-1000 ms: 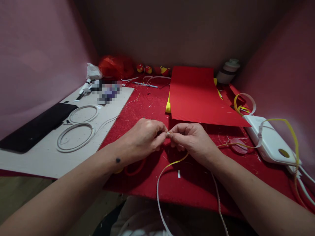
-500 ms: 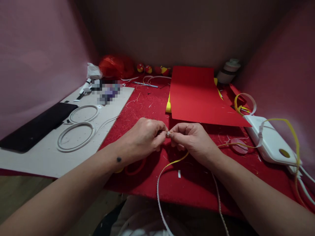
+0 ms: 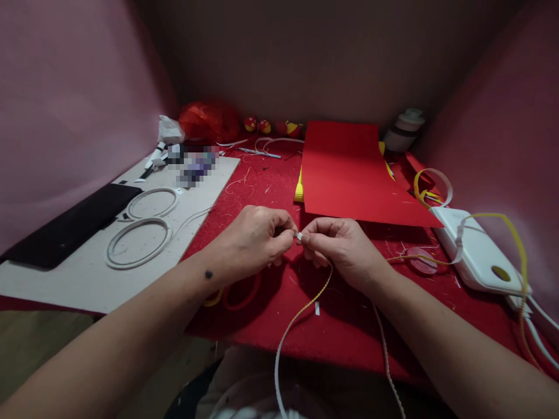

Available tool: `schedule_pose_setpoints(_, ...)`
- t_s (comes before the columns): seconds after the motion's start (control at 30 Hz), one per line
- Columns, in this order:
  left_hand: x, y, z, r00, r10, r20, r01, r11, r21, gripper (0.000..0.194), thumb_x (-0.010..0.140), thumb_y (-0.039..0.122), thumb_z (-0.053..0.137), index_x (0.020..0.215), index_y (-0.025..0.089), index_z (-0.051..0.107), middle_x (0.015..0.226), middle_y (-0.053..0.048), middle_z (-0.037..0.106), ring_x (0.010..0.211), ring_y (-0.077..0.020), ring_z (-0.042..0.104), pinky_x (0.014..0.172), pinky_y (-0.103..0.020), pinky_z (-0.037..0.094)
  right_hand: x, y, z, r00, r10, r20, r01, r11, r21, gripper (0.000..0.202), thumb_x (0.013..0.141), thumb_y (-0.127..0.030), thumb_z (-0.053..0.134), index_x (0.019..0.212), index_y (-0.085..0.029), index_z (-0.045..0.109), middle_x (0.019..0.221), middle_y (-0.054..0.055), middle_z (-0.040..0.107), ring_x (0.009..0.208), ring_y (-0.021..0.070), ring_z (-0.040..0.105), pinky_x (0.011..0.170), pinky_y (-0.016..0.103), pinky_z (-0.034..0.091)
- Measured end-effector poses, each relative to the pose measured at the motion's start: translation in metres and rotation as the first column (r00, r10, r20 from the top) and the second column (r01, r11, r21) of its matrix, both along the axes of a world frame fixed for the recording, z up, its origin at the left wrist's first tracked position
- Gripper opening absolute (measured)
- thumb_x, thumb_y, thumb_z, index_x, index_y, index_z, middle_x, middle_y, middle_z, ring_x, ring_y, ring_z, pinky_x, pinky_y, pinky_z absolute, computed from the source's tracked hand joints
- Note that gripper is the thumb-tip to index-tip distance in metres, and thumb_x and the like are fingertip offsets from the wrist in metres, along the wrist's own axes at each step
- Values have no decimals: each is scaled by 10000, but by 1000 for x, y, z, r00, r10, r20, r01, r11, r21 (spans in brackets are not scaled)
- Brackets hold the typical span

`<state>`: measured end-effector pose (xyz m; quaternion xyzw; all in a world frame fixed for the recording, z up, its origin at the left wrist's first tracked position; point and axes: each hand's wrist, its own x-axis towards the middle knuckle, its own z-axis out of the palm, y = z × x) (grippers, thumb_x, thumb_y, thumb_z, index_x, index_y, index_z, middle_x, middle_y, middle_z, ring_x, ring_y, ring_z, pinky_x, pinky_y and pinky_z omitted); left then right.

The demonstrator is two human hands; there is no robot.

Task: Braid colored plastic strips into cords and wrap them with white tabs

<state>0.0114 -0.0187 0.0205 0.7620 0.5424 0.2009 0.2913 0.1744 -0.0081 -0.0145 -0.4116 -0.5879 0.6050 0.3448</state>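
Observation:
Over the red table my left hand (image 3: 262,235) is closed in a pinch, thumb against forefinger, touching a small white piece (image 3: 299,236). The fingertips of my right hand (image 3: 338,241) pinch from the other side, almost meeting the left ones. From under my right hand a narrow ridged paper strip (image 3: 282,343), yellow on one side and white on the other, loops down toward my lap. Whether the small white piece is the strip's end I cannot tell. Below my left wrist lie the scissors' red and yellow handle loops (image 3: 241,294), partly covered by the arm.
Red corrugated sheet (image 3: 349,174) lies beyond my hands. At right are a white power bank-like box (image 3: 484,250), a clear pink disc (image 3: 421,262) and looping yellow strip (image 3: 515,233). Left, a grey board (image 3: 152,285) bears white rings (image 3: 140,243) and a black slab (image 3: 65,233).
My fingertips have shifted slightly, and more of the white piece shows between them. The hanging strip has swung a little left. The view has tilted slightly.

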Motion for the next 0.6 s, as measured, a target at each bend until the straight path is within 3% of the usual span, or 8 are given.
schedule_pose_setpoints(0.13, -7, 3, 5, 992, 110, 57, -110, 994, 7, 157, 765, 189, 482, 741, 145, 631, 441, 35, 567, 372, -69, 487, 386, -156, 359, 2, 4, -5, 986, 73, -147, -86, 992, -88, 187, 747, -286, 626, 643, -143, 564, 545, -23, 585, 399, 55, 452, 423, 202, 334)
schedule_pose_setpoints(0.27, -21, -14, 25, 985, 129, 114, -129, 992, -2, 169, 800, 254, 498, 772, 159, 635, 473, 30, 559, 388, -67, 460, 371, -162, 323, 6, 10, -10, 965, 91, -246, -133, 978, -160, 199, 753, -308, 650, 692, -133, 578, 609, -3, 630, 401, 51, 497, 412, 187, 356)
schedule_pose_setpoints(0.37, -34, -40, 40, 999, 0, 39, 4, 994, -111, 259, 843, 324, 458, 695, 172, 607, 500, 21, 549, 409, -74, 437, 379, -175, 314, 7, 12, -11, 959, 85, -272, -134, 977, -166, 195, 748, -295, 664, 696, -126, 581, 608, -4, 627, 400, 44, 496, 413, 180, 366)
schedule_pose_setpoints(0.43, -43, -57, 41, 993, -111, -38, 103, 982, -156, 315, 862, 332, 426, 626, 178, 564, 499, 21, 517, 435, -79, 426, 391, -180, 300, 8, 12, -11, 958, 83, -275, -135, 976, -174, 189, 741, -290, 671, 707, -126, 582, 614, -6, 626, 399, 43, 494, 407, 178, 366)
schedule_pose_setpoints(0.53, -61, -76, 30, 944, -279, -174, 241, 947, -213, 266, 851, 270, 436, 630, 184, 558, 571, 14, 554, 489, -86, 466, 443, -175, 331, 8, 13, -12, 953, 80, -292, -139, 973, -185, 201, 720, -292, 688, 706, -126, 576, 612, -8, 622, 400, 43, 490, 402, 180, 365)
schedule_pose_setpoints(0.6, -73, -86, 20, 932, -287, -223, 258, 954, -150, 213, 810, 219, 472, 628, 190, 579, 618, 10, 586, 519, -90, 495, 486, -167, 358, 7, 13, -13, 948, 72, -309, -136, 972, -194, 210, 700, -286, 705, 698, -124, 571, 598, -8, 618, 403, 42, 490, 407, 179, 370)
